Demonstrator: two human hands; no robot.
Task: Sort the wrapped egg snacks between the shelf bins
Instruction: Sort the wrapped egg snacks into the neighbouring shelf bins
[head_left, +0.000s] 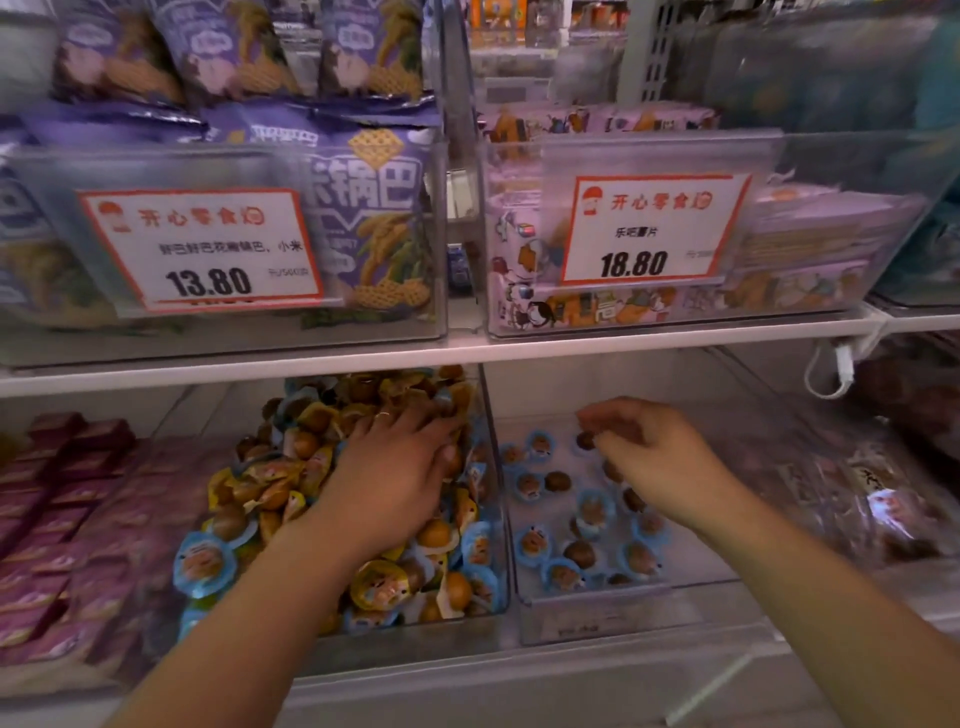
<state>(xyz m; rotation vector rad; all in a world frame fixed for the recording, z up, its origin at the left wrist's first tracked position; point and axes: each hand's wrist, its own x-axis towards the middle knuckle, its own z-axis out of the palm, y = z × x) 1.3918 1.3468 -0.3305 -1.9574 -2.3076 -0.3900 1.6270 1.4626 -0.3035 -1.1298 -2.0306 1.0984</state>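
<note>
Two clear bins sit side by side on the lower shelf. The left bin (496, 519) is heaped with egg snacks in yellow wrappers (270, 483) and blue wrappers (205, 566). My left hand (400, 467) lies palm down in this heap, fingers spread among the snacks; whether it grips one is hidden. The right bin (613, 618) holds several blue-wrapped egg snacks (595, 512) scattered on its floor. My right hand (644, 447) hovers over the back of that bin, fingertips pinched on one brown egg snack (586, 440).
Left of the bins lie stacked maroon boxes (57, 493). Dark packets in clear wrap (872, 499) fill the bin at the right. The upper shelf (467, 353) overhangs the bins, carrying purple snack bags (374, 218), pink chip packs (800, 260) and two price cards.
</note>
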